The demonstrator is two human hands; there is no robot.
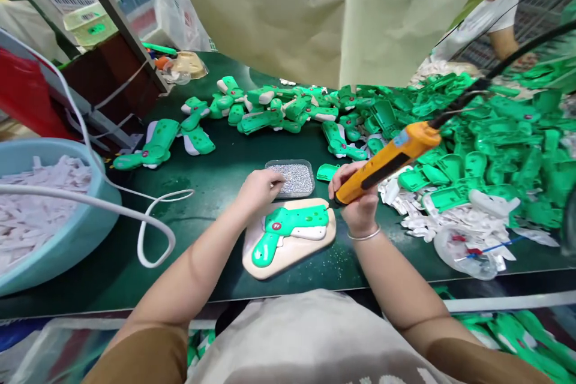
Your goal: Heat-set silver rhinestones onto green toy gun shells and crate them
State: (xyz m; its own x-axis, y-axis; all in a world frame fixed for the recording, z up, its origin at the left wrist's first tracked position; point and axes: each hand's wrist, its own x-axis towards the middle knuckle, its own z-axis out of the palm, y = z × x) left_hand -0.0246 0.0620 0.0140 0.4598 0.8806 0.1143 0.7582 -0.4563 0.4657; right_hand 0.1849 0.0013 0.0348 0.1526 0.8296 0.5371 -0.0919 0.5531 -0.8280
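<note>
My right hand (359, 207) is wrapped round an orange electric screwdriver (389, 162), tilted so its tip points down at the end of a green and white toy gun (292, 222). Whether the tip touches it I cannot tell. The toy gun lies flat in a pale beige holding block (310, 247) on the bench before me. My left hand (261, 190) is at a small clear tray (290, 195) filled with tiny silvery screws (297, 179). Its thumb and fingers are pinched together over the screws; anything between them is too small to make out.
Several closed toy guns (270, 109) lie across the back. Loose green shell halves (508, 132) and white parts (427, 219) are heaped at right. A blue basin (105, 216) of white pieces and a white cable (157, 246) are at left. A paper sheet (333, 18) hangs ahead.
</note>
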